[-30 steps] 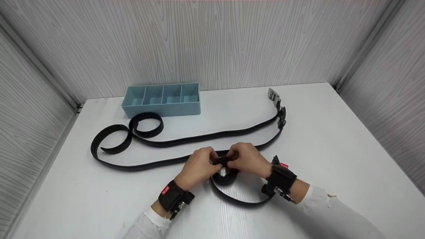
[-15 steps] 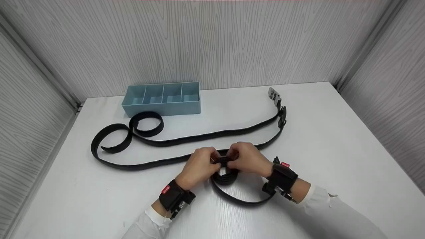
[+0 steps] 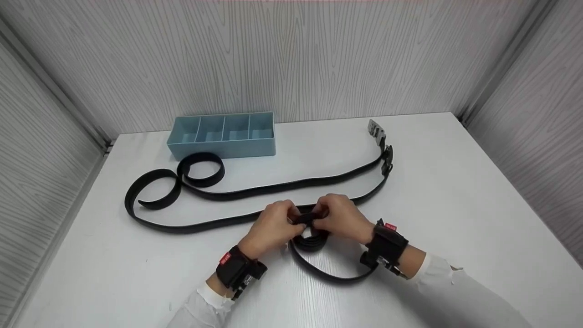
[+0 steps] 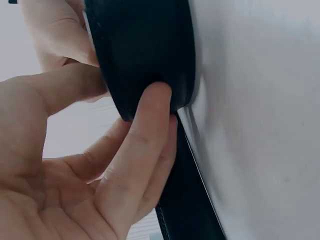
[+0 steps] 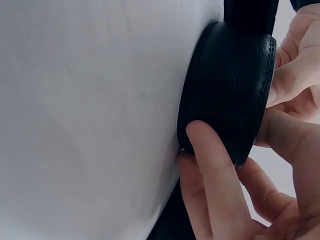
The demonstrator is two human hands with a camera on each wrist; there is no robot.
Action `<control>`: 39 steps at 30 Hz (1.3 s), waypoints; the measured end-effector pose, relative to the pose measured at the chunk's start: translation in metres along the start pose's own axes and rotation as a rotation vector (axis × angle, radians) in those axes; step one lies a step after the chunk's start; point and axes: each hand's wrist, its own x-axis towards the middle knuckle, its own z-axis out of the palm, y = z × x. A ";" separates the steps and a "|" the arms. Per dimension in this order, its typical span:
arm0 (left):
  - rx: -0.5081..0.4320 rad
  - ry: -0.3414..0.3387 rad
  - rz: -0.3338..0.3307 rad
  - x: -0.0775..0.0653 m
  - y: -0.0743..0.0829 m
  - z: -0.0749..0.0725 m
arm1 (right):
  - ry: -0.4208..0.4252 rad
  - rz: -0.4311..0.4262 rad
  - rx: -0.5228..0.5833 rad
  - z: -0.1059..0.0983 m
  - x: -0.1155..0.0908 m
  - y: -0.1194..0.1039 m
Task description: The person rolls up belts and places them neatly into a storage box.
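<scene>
A black belt, rolled into a coil (image 3: pixel 311 243) with its loose end (image 3: pixel 334 278) curving toward the right wrist, stands on edge on the white table between both hands. My left hand (image 3: pixel 273 226) pinches the far left part of the coil, thumb inside the ring. In the left wrist view its fingers (image 4: pixel 145 145) press the outer face of the belt (image 4: pixel 145 50). From the other side my right hand (image 3: pixel 342 219) pinches the same coil, and in the right wrist view its fingers (image 5: pixel 212 170) lie against the belt's outer face (image 5: pixel 225 85).
Just beyond the hands lie two more black belts, one (image 3: pixel 282 187) behind the other (image 3: pixel 196 227), with curled ends at left. Their metal buckles (image 3: pixel 377 132) are at right. A blue box (image 3: pixel 227 149) with several compartments stands at the back left, near the wall.
Both hands stay at the coil with almost the same grip. The coil and the other belts show hardly any movement.
</scene>
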 end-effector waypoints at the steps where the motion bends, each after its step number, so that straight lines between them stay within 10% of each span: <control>1: -0.008 -0.005 -0.018 0.000 0.000 0.000 | 0.004 0.002 -0.001 0.000 0.000 0.000; 18: -0.018 0.022 0.092 0.000 0.000 0.001 | -0.079 0.066 0.034 -0.003 -0.003 -0.002; 32: 0.024 -0.004 -0.039 -0.001 0.000 0.000 | 0.002 0.052 -0.057 0.001 -0.004 -0.002; 39: 0.007 -0.001 0.028 0.001 -0.002 -0.001 | -0.074 0.088 0.001 -0.004 -0.003 -0.006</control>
